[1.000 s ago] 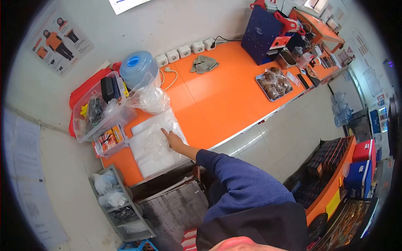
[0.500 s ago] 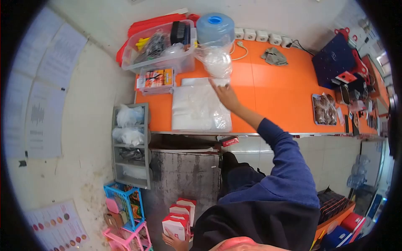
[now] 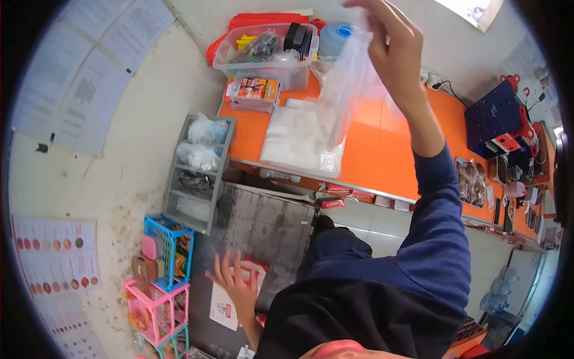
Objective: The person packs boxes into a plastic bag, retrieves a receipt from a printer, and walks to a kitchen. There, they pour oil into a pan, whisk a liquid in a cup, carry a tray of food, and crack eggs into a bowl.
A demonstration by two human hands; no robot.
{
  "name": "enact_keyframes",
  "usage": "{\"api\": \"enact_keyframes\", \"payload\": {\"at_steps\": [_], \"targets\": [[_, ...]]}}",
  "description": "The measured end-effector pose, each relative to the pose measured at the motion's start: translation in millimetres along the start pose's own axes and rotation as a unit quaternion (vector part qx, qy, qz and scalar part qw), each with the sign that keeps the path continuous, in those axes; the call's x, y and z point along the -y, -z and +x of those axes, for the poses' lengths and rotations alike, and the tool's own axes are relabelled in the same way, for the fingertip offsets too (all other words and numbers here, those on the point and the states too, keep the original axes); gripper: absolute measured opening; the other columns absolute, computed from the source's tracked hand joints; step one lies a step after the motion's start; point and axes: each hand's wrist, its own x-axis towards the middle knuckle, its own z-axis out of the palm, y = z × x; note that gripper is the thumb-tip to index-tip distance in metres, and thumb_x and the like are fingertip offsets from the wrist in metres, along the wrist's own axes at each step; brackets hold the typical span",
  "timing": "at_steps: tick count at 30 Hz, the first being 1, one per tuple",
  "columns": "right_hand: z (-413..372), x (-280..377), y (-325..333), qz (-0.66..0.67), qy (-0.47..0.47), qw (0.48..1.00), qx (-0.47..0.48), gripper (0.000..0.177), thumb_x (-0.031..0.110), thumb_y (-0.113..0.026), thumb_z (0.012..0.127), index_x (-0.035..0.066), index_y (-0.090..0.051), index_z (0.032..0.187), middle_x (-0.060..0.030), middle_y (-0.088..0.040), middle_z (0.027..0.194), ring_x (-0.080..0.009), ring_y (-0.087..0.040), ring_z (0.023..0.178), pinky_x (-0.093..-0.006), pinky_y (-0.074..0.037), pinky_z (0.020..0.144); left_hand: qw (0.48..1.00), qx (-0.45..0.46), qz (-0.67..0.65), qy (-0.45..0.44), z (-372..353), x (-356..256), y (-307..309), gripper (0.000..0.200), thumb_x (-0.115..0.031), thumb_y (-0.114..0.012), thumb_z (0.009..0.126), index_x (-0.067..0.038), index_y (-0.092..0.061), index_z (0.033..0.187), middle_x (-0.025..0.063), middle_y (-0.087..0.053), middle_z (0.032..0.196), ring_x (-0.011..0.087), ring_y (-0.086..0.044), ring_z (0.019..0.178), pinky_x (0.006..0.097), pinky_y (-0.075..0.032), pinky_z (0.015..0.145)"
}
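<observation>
The thin plastic bag (image 3: 348,90) hangs over the stack of clear bags (image 3: 293,133) on the orange surface (image 3: 391,155), its upper end pinched in the grip of the right hand (image 3: 399,57). It partly screens the stack and the blue water jug (image 3: 335,39) behind; the clear tub (image 3: 294,76) and small orange packets (image 3: 254,88) stand to the left. The left hand (image 3: 238,290), grip open and fingers spread, is at the white-and-red box (image 3: 223,310) below; contact cannot be determined.

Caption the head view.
Right hand holding a plastic bag over the orange counter, left hand open near a box.
</observation>
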Motion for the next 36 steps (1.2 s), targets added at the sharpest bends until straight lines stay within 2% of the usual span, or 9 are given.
{"api": "enact_keyframes", "payload": {"at_steps": [5,11,15,20,28,30,31,32,36], "targets": [[-65,143,34,0.268,-0.056,0.809,0.519,0.040,-0.002,-0.044,0.083,0.011,-0.043,0.121,-0.0110,-0.053,0.062,-0.0237,-0.058,0.056,-0.0311,-0.045,0.054,0.871,-0.230,-0.430,-0.059,62,-113,8,0.077,-0.034,-0.068,0.078,-0.007,-0.029,0.139,0.0140,-0.035,0.139,0.0336,-0.033,0.128,0.0433,-0.029,0.105],[-135,202,94,0.686,-0.250,0.562,0.388,0.029,0.002,-0.047,0.087,0.002,-0.043,0.116,-0.0106,-0.059,0.088,-0.0171,-0.059,0.068,-0.0283,-0.048,0.064,0.868,0.180,-0.462,0.005,9,-146,-130,0.047,-0.024,-0.059,0.083,-0.002,-0.046,0.122,0.0172,-0.049,0.124,0.0284,-0.048,0.112,0.0399,-0.040,0.090],[-149,180,143,0.488,-0.367,0.791,-0.038,0.021,0.011,-0.044,0.094,0.002,-0.046,0.113,-0.0117,-0.060,0.072,-0.0194,-0.060,0.058,-0.0289,-0.050,0.054,0.929,0.103,-0.355,-0.001,-63,-157,-222,0.032,-0.009,-0.057,0.079,0.002,-0.055,0.109,0.0187,-0.057,0.110,0.0301,-0.056,0.097,0.0379,-0.046,0.079],[-301,74,133,0.065,-0.281,0.935,0.205,0.015,0.003,-0.042,0.087,0.001,-0.057,0.085,-0.0036,-0.051,0.060,-0.0068,-0.047,0.052,-0.0256,-0.036,0.046,0.864,-0.004,-0.497,0.078,-194,-150,-275,0.040,0.012,-0.052,0.068,-0.002,-0.061,0.104,0.0173,-0.057,0.104,0.0349,-0.055,0.099,0.0375,-0.044,0.087],[-759,4,80,-0.082,-0.432,0.288,0.851,0.028,0.025,-0.054,0.077,0.004,-0.066,0.090,-0.0152,-0.067,0.087,-0.0326,-0.064,0.080,-0.0437,-0.051,0.076,0.803,0.261,-0.357,0.399,-472,-154,-320,0.052,-0.005,-0.059,0.072,-0.004,-0.049,0.123,0.0192,-0.058,0.111,0.0350,-0.056,0.101,0.0401,-0.044,0.085],[-832,-23,33,-0.127,-0.308,0.279,0.901,0.027,0.019,-0.050,0.081,0.000,-0.061,0.097,-0.0184,-0.066,0.089,-0.0326,-0.066,0.070,-0.0463,-0.054,0.065,0.745,0.343,-0.408,0.401,-478,-170,-332,0.052,-0.005,-0.059,0.072,-0.004,-0.049,0.123,0.0192,-0.058,0.111,0.0348,-0.056,0.101,0.0400,-0.044,0.085],[-973,-71,36,-0.055,-0.127,0.642,0.754,0.030,0.022,-0.049,0.082,0.002,-0.062,0.102,-0.0227,-0.063,0.099,-0.0314,-0.064,0.088,-0.0458,-0.051,0.077,0.726,0.368,-0.417,0.404,-474,-171,-341,0.052,-0.005,-0.059,0.072,-0.004,-0.049,0.123,0.0191,-0.058,0.111,0.0347,-0.056,0.101,0.0400,-0.044,0.085],[-1002,-93,-12,0.004,-0.273,0.430,0.860,0.038,0.025,-0.050,0.083,0.005,-0.057,0.114,-0.0232,-0.053,0.120,-0.0331,-0.053,0.110,-0.0478,-0.045,0.087,0.712,0.390,-0.419,0.407,-470,-174,-353,0.052,-0.005,-0.059,0.072,-0.004,-0.049,0.123,0.0191,-0.058,0.111,0.0346,-0.056,0.101,0.0399,-0.044,0.085],[-1094,-147,-133,-0.121,-0.129,0.659,0.731,0.062,0.016,-0.050,0.081,0.009,-0.029,0.139,-0.0143,-0.031,0.141,-0.0330,-0.030,0.130,-0.0566,-0.041,0.091,0.698,0.390,-0.387,0.459,-461,-178,-393,0.051,-0.005,-0.060,0.072,-0.004,-0.050,0.122,0.0189,-0.058,0.110,0.0343,-0.056,0.102,0.0398,-0.044,0.085]]}}
